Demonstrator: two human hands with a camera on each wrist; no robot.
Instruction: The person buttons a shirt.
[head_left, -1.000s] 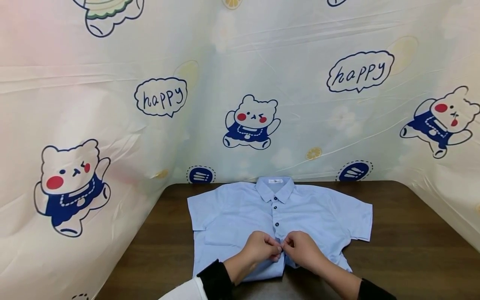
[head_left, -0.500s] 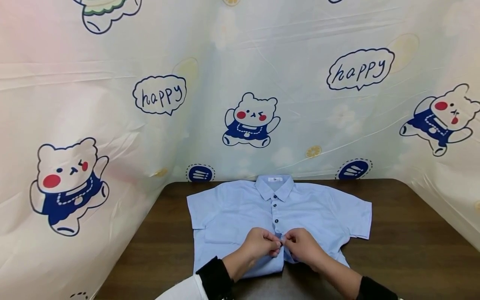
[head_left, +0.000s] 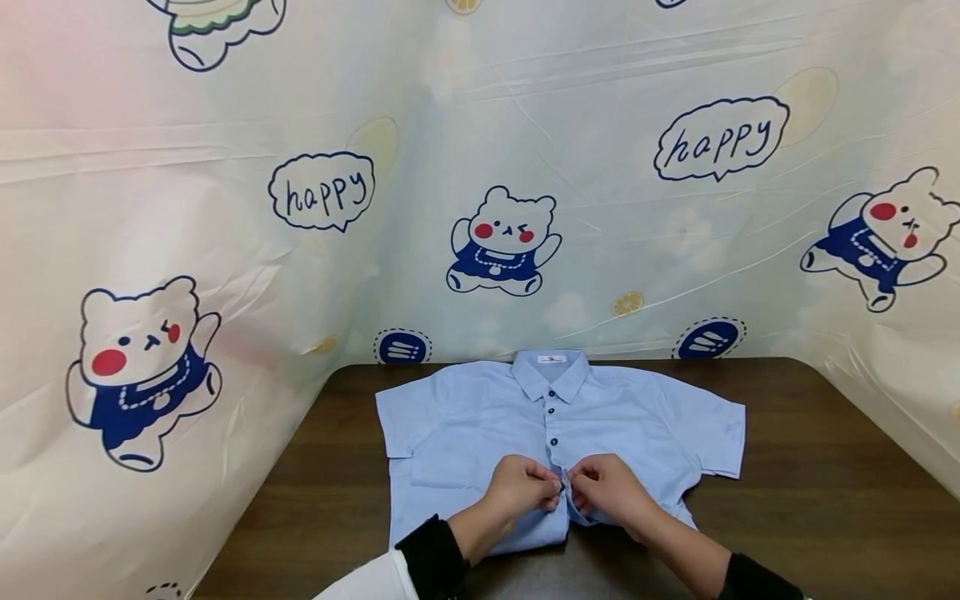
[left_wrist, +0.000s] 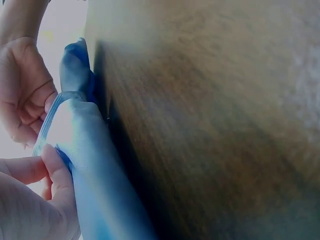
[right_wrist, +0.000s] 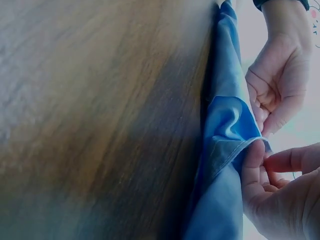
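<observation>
A light blue short-sleeved shirt (head_left: 465,433) lies front up, its collar toward the far side. Dark buttons (head_left: 553,442) run down its front. My left hand (head_left: 521,486) pinches the front edge on the left side of the opening, with a dark spot like a button at its fingertips. Just across from it, my right hand (head_left: 609,490) pinches the other front edge between thumb and forefinger. The right wrist view shows the stitched edge (right_wrist: 232,150) lifted at the right fingertips. A small gap separates the two hands; the buttonhole cannot be made out.
The shirt lies on a dark brown wooden table (head_left: 810,467). Behind and at both sides hangs a pale curtain (head_left: 600,150) printed with cartoon bears and "happy" bubbles. Black cuffs (head_left: 431,554) cover the wrists.
My right hand has drawn slightly right, opening a small gap from the left fingertips. The left hand stays almost in place. Both keep their pinch on the shirt front.
</observation>
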